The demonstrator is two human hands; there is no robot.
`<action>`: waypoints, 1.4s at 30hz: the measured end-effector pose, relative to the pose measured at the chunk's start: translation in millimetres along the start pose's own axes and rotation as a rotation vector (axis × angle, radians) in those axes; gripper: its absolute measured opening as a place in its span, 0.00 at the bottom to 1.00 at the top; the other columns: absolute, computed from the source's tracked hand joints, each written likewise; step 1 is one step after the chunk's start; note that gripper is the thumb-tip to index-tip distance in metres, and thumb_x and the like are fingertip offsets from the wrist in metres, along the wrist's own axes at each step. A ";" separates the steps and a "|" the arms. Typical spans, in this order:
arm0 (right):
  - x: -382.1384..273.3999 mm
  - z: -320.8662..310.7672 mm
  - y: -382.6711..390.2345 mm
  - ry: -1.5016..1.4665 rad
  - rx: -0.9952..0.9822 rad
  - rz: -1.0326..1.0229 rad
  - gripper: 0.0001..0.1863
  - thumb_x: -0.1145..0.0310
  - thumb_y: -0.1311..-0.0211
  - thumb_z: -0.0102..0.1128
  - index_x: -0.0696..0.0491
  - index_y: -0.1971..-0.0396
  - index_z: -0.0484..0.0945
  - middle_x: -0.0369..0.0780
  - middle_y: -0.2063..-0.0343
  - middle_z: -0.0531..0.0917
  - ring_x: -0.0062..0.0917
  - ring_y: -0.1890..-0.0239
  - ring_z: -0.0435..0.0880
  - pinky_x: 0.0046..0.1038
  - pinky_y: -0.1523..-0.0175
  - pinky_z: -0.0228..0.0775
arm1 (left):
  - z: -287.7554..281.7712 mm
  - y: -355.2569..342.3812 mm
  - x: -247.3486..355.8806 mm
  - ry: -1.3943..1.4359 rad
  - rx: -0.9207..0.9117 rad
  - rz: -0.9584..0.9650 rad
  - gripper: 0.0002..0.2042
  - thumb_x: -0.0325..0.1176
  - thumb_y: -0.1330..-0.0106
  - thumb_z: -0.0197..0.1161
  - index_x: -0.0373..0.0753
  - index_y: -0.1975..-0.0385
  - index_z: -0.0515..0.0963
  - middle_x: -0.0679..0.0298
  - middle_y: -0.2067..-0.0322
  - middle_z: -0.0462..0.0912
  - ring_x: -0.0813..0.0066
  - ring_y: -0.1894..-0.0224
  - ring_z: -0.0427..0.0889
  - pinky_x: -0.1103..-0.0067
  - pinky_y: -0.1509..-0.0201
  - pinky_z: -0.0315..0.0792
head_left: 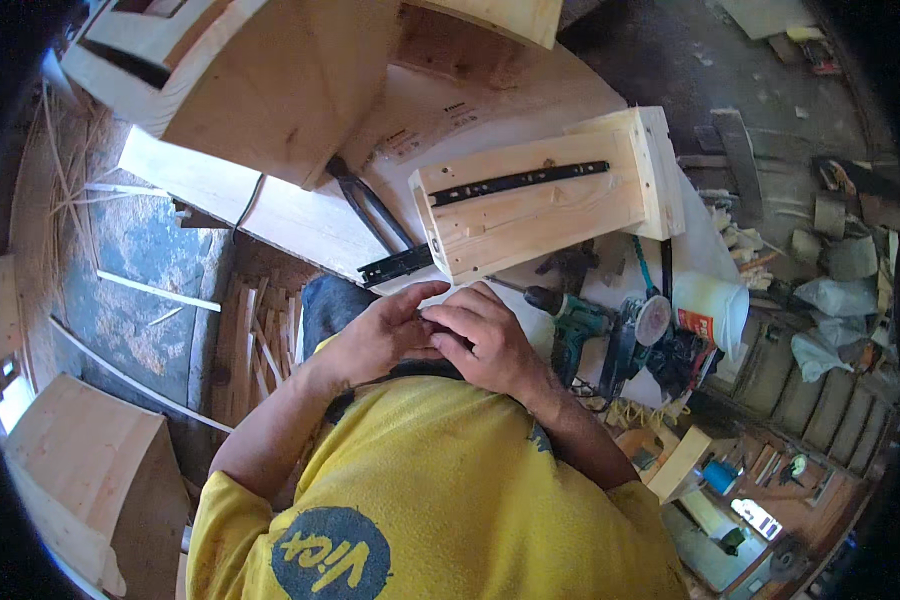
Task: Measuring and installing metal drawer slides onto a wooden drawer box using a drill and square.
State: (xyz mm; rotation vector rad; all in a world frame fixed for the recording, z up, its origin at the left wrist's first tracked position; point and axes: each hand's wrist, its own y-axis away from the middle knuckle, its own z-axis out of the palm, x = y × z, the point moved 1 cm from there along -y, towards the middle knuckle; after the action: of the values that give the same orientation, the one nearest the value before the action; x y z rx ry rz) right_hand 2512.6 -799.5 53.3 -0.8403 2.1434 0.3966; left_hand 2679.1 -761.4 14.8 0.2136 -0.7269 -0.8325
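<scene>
While both hands meet at centre, left hand point(375, 340) and right hand point(485, 340) pinch fingertips together on something too small to tell, apparently readying a fastener; the wooden drawer box point(540, 215) with its black slide rail point(520, 182) lies at twelve o'clock, needing careful alignment.

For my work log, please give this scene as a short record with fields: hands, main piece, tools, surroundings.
left hand: left hand meets the right hand at the fingertips, near the bench edge
right hand: right hand curled against the left; anything between the fingers is too small to tell
main piece: wooden box with a black drawer slide on its side
tools: green cordless drill; white plastic bottle
surroundings: second slide by the box; wood strips on the floor
</scene>
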 end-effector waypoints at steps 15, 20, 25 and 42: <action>48.6 -33.6 88.0 -0.074 -0.119 -0.215 0.10 0.72 0.53 0.63 0.53 0.70 0.74 0.40 0.70 0.75 0.35 0.62 0.76 0.33 0.55 0.72 | 70.0 -30.1 -44.9 -0.292 -0.064 -0.112 0.33 0.22 0.39 0.60 0.32 0.34 0.51 0.59 0.48 0.71 0.77 0.48 0.73 0.81 0.46 0.71; 62.0 -48.5 109.7 -0.022 -0.111 -0.333 0.09 0.71 0.55 0.63 0.53 0.74 0.72 0.40 0.73 0.75 0.33 0.66 0.77 0.32 0.59 0.73 | 94.5 -42.9 -56.2 -0.486 -0.050 -0.102 0.33 0.24 0.38 0.60 0.34 0.35 0.52 0.59 0.50 0.72 0.76 0.49 0.74 0.80 0.47 0.73; 70.6 -61.1 120.2 0.043 -0.153 -0.428 0.08 0.71 0.54 0.62 0.53 0.76 0.71 0.40 0.75 0.74 0.32 0.70 0.77 0.32 0.63 0.74 | 110.3 -52.3 -63.0 -0.571 0.017 -0.113 0.30 0.26 0.37 0.61 0.34 0.37 0.55 0.60 0.52 0.74 0.75 0.49 0.74 0.78 0.47 0.73; 86.6 -77.0 116.3 0.123 -0.152 -0.411 0.09 0.68 0.51 0.61 0.56 0.74 0.72 0.43 0.76 0.77 0.36 0.69 0.81 0.34 0.63 0.75 | 126.1 -72.3 -70.5 -0.462 0.123 -0.036 0.26 0.24 0.36 0.54 0.34 0.38 0.56 0.57 0.51 0.74 0.72 0.50 0.77 0.77 0.48 0.74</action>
State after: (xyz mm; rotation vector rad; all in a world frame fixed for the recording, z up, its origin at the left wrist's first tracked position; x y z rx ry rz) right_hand 2349.4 -792.4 37.2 -1.3905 1.9988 0.3016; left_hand 2520.5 -745.0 40.9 0.1447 -1.2124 -0.8823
